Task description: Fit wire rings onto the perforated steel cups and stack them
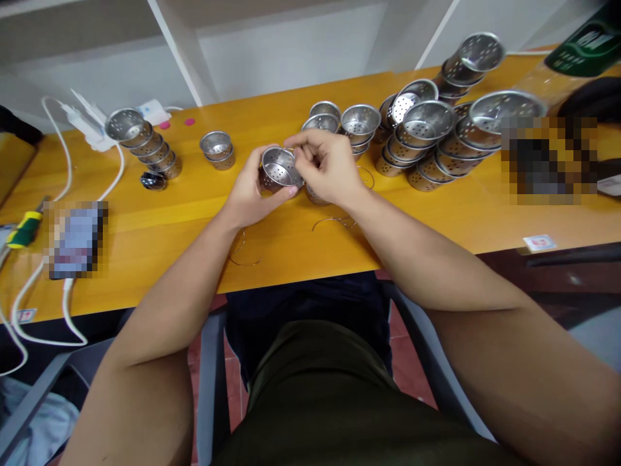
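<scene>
My left hand is wrapped round a small perforated steel strainer cup, held just above the yellow wooden table. My right hand is closed at the cup's rim, its fingertips pinched there; what they pinch is too small to make out. Thin wire rings lie on the table near my wrists, one by the left forearm and one under the right.
Stacks of the same strainer cups crowd the back right; a tipped stack and a low pair lie at the left. White cables and a power strip, a screwdriver and a blurred-out flat object are at far left.
</scene>
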`<state>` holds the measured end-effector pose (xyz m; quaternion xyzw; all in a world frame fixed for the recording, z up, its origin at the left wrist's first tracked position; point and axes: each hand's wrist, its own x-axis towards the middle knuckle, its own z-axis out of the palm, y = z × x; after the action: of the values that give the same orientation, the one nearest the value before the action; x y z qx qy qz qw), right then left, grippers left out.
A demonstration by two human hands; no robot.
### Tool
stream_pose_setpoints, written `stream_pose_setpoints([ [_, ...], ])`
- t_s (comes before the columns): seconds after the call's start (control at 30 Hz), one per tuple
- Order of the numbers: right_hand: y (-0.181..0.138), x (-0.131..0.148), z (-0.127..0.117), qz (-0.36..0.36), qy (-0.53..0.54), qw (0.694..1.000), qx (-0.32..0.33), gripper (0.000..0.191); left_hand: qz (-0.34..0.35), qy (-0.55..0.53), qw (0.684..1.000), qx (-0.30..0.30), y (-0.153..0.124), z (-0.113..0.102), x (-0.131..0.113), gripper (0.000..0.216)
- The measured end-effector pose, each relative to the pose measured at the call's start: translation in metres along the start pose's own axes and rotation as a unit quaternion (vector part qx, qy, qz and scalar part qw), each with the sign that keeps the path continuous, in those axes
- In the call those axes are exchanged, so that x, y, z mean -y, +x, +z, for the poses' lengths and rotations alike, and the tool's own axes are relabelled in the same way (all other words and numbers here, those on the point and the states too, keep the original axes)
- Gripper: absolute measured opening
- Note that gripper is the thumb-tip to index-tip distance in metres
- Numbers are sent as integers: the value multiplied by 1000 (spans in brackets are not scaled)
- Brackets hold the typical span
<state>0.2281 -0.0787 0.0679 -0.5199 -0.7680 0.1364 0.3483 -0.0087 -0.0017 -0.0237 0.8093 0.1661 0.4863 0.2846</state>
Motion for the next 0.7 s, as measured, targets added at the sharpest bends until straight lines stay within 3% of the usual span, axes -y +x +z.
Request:
stream_pose_setpoints([
  [0.13,-5,9,5,0,34,999,-18,30,-26,42,999,5,1,4,-21,126],
  [0.27,-6,18,5,15,56,998,-28,24,-38,39,998,-13,4,8,-34,113],
  [0.37,-6,19,0,9,89,996,-23,27,-51,18,998,-18,4,7,-29,103],
  [0.57,-2,5,-18,-41,186,978,89,52,-81,-78,993,-26,2,1,-4,82],
  [0.7,0,6,-22,-38,213,971,107,68,-78,-65,995,-21,2,0,-3,99],
])
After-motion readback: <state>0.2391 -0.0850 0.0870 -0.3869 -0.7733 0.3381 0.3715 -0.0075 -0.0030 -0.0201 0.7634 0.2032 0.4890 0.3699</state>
